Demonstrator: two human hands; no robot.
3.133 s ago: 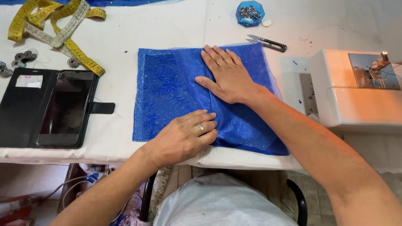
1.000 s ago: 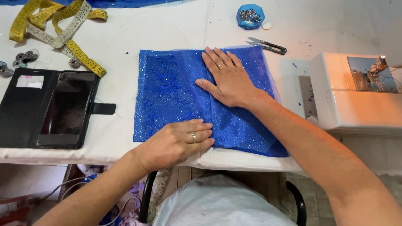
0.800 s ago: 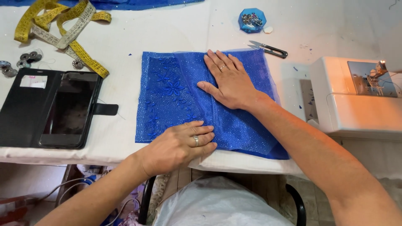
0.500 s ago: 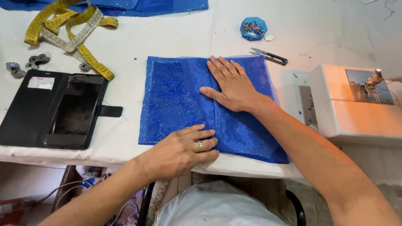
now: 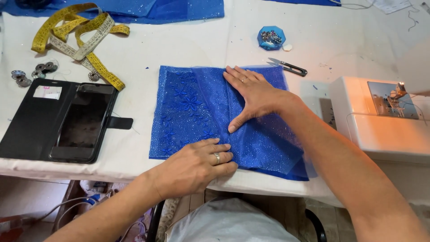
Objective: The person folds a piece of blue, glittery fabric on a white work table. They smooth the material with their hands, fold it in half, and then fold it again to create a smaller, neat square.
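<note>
Lying at the far left of the white table point(image 5: 179, 40), a black phone case point(image 5: 58, 118) is seen open, with a dark phone inside it. Small metal bobbins point(image 5: 31, 74) are scattered just above it, and a yellow tape measure point(image 5: 80, 40) is piled near them.

In the middle, a blue sparkly cloth point(image 5: 188, 112) is spread flat near the table's front edge. A thinner see-through blue layer seems to be laid over its right part, though the edge is hard to tell. The left hand point(image 5: 192, 168) is pressed on the cloth's near edge, fingers flat and together, nothing gripped. The right hand point(image 5: 253, 96) is laid open on the cloth's upper right part, fingers spread, nothing gripped either.

Further right, a blue pin box point(image 5: 271, 38) and small thread snips point(image 5: 289, 67) are set behind the cloth. A white sewing machine point(image 5: 380, 118) is placed at the far right.

The slippery top layer could be pushed crooked or wrinkled if one hand is slid harder than the other.
</note>
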